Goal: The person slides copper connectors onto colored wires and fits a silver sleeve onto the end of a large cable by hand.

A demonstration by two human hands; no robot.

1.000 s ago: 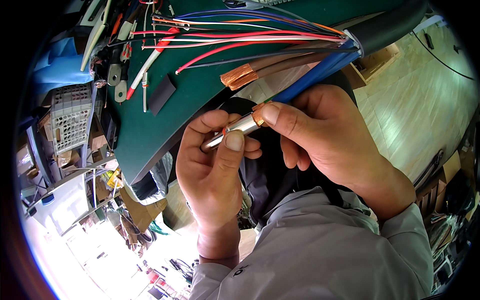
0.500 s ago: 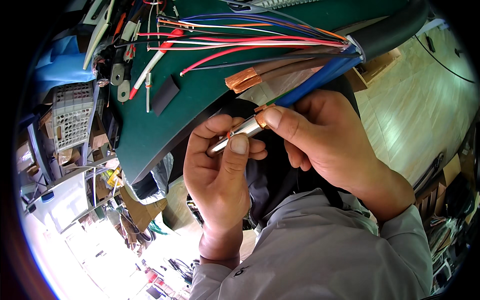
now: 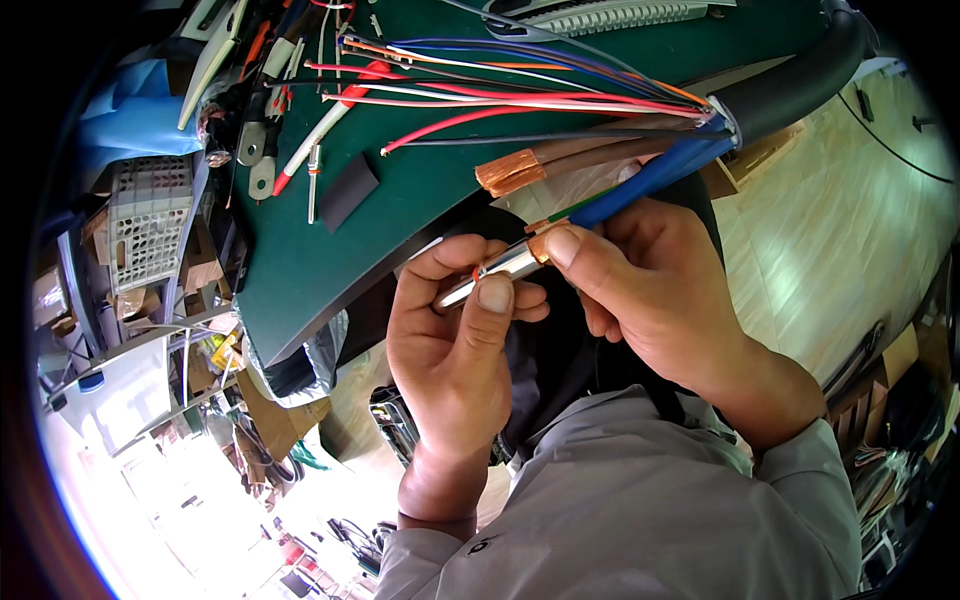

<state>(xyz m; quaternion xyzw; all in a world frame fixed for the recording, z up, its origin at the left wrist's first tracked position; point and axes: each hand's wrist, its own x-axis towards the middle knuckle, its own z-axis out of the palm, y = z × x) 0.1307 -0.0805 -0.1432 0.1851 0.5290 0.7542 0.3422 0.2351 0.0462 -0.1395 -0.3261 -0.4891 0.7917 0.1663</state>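
Observation:
My left hand [image 3: 450, 345] pinches a silver metal contact pin [image 3: 517, 261] with an orange ring around it, thumb on the near side and fingers behind. My right hand [image 3: 660, 290] grips the stripped end of a thick blue wire [image 3: 625, 192], thumb pressed on its bare copper strands [image 3: 539, 246]. The strands meet the pin's open end; whether they sit inside it I cannot tell. The blue wire comes out of a thick black cable [image 3: 795, 88]. Just beyond my hands, brown wires [image 3: 585, 152] from the same cable end in bare copper [image 3: 512, 174].
Thin coloured wires [image 3: 520, 95] fan left over the green table [image 3: 300, 265]. On it lie a second silver pin [image 3: 313, 186], a black rectangular piece [image 3: 348, 194], a red-and-white stick [image 3: 328, 128], cable lugs [image 3: 262, 178] and a utility knife [image 3: 610, 14]. A white crate [image 3: 150, 225] stands left.
The table, cable and both hands sit slightly farther right in the picture. More of the utility knife shows at the top. Both holds look the same, pin end still against the copper.

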